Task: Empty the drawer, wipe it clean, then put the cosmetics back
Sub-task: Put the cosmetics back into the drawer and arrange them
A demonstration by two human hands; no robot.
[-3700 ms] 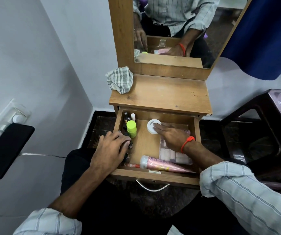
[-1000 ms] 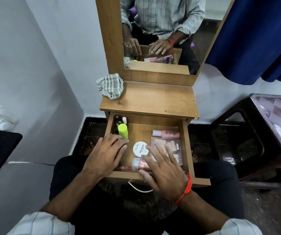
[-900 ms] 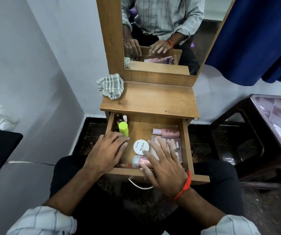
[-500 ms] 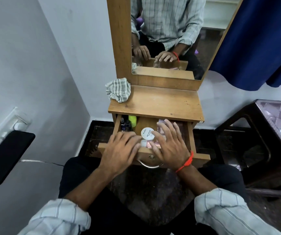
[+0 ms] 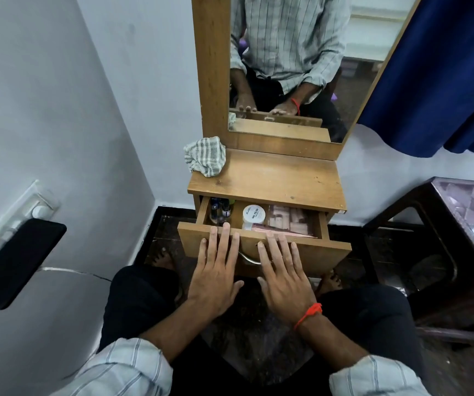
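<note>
Both hands, left (image 5: 215,277) and right (image 5: 285,281), are pressing flat, fingers straight, gripping nothing, against the front of the partly open drawer (image 5: 327,252); cosmetics including a white jar (image 5: 254,213) are lying inside.

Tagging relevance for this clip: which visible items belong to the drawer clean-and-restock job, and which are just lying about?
Job: drawer, white nail-polish jar, small dark bottles, clear cosmetics pouch, striped cloth, left hand, right hand.
Lying about: black phone, blue curtain, dark side table.
</note>
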